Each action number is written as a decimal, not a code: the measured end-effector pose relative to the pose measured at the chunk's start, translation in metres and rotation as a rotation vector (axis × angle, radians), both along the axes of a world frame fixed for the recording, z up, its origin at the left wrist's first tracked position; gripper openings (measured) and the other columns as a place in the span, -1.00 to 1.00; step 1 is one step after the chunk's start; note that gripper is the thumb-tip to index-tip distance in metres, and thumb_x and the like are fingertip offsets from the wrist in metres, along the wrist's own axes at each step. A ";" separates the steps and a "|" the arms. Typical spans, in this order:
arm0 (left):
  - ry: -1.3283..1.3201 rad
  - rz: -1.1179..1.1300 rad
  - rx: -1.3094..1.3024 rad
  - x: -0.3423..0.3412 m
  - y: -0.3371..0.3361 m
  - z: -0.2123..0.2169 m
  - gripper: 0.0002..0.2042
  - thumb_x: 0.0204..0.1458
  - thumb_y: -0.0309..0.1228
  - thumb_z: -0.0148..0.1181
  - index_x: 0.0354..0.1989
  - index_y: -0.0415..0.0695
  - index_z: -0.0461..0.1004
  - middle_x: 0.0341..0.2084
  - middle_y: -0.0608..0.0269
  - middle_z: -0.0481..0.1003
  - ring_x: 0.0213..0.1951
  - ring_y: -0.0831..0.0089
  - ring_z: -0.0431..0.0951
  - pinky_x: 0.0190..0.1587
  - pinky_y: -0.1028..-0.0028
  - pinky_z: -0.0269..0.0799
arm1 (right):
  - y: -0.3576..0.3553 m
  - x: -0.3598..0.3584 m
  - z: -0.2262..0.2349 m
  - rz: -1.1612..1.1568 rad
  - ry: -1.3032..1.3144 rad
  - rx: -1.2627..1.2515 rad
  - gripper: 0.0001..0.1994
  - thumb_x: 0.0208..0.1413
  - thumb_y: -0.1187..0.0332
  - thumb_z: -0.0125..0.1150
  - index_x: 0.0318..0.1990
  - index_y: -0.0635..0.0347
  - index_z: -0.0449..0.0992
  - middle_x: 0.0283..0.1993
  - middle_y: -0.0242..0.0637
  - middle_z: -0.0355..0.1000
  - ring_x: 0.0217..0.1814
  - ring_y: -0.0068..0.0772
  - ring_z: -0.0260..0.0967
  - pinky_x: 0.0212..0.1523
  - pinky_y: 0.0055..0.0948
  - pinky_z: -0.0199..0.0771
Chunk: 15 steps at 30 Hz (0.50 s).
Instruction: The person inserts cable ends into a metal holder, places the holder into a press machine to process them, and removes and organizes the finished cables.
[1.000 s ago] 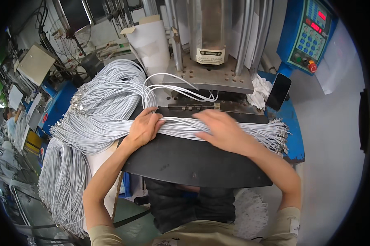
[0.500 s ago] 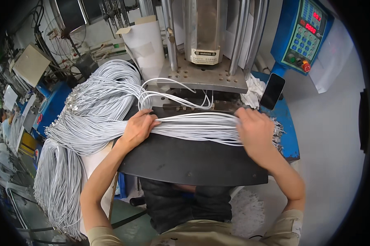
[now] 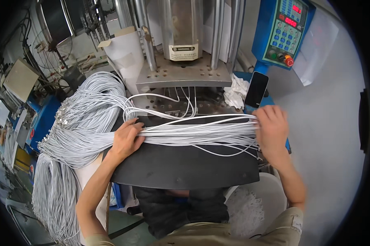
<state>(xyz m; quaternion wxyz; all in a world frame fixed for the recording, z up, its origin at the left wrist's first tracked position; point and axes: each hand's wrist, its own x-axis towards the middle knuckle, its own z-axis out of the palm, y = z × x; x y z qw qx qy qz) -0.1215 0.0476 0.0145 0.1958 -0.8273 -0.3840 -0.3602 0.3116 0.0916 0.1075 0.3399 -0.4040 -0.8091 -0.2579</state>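
A bundle of thin white cables stretches left to right across the black work board. My left hand is closed over the bundle's left part, fingers and thumb pressing on it. At the other end, my right hand grips the cables with curled fingers, somewhat blurred, hiding many of their tips. A few strands bow away below the rest near that end. Behind the bundle, several looped white cables run into the press, under its metal plate.
Large heaps of white cables lie on the left, some hanging down over the edge. A phone and crumpled white cloth sit right of the press. The blue control panel stands farther right. Below is a bin with white scraps.
My right hand has shifted outward to the right end of the bundle. A few strands now sag below it. My left hand keeps its hold while the whole view has shifted.
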 end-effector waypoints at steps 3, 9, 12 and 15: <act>-0.292 0.147 -0.191 0.026 -0.021 0.001 -0.74 0.01 -0.59 0.36 -0.17 -0.24 0.42 -0.36 0.14 0.59 -0.29 0.32 0.65 -0.03 0.36 0.55 | 0.013 0.029 -0.033 -0.007 -0.145 -0.160 -0.84 -0.14 0.51 0.35 -0.35 0.19 0.52 -0.31 -0.26 0.44 -0.09 -0.15 0.41 0.09 -0.11 0.36; -0.902 0.144 -0.475 0.048 -0.033 0.032 -0.72 -0.02 -0.62 0.33 -0.15 -0.23 0.41 -0.39 0.30 0.54 -0.28 0.61 0.56 -0.10 0.54 0.45 | 0.023 0.018 -0.045 -0.150 -0.158 0.005 -0.89 -0.04 0.48 0.28 -0.31 0.21 0.54 -0.19 -0.23 0.45 0.00 -0.14 0.41 0.22 0.00 0.34; -1.072 0.050 -0.523 0.042 -0.032 0.033 -0.70 -0.09 -0.63 0.36 -0.17 -0.23 0.43 -0.45 0.40 0.51 -0.33 0.70 0.50 -0.16 0.59 0.42 | 0.022 0.019 -0.038 -0.083 -0.208 0.016 -0.72 -0.20 0.51 0.34 -0.23 0.20 0.53 -0.16 -0.17 0.46 0.06 -0.05 0.39 0.20 -0.05 0.34; -1.075 0.059 -0.576 0.051 -0.034 0.051 -0.69 -0.08 -0.62 0.37 -0.15 -0.22 0.43 -0.45 0.40 0.51 -0.34 0.69 0.50 -0.16 0.59 0.42 | 0.028 0.028 -0.024 -0.058 -0.193 0.000 -0.73 -0.17 0.52 0.32 -0.22 0.20 0.54 -0.15 -0.16 0.46 0.05 -0.07 0.40 0.18 -0.03 0.36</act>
